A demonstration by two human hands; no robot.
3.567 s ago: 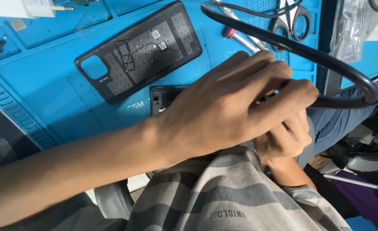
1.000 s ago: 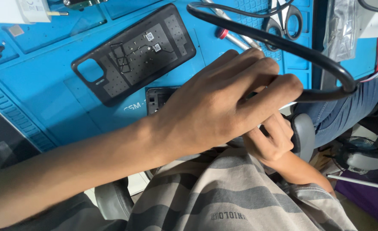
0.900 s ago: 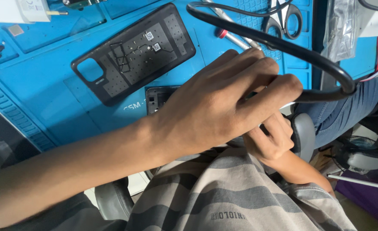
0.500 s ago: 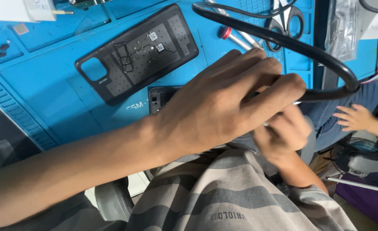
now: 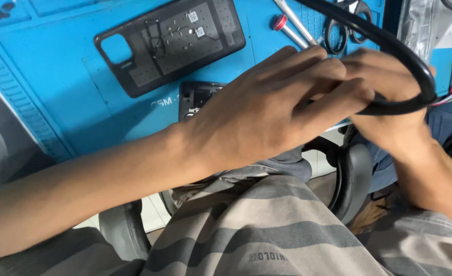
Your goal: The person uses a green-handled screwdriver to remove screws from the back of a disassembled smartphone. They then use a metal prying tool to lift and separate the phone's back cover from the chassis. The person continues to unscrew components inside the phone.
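My left hand reaches in from the left and lies over a dark phone at the near edge of the blue work mat, with its fingers curled down around it. Only the phone's left end shows. My right hand is raised at the right, and its fingers meet the left fingertips behind a thick black cable loop. What the right fingers hold is hidden. A black phone back cover lies inside up on the mat, beyond the left hand.
A red-capped screwdriver and black scissors lie at the mat's far side. The cable loop crosses above both hands. A black chair armrest and my grey striped shirt fill the lower view.
My right hand has come up from below the table edge to the left hand's fingertips. My left hand has stayed over the phone.
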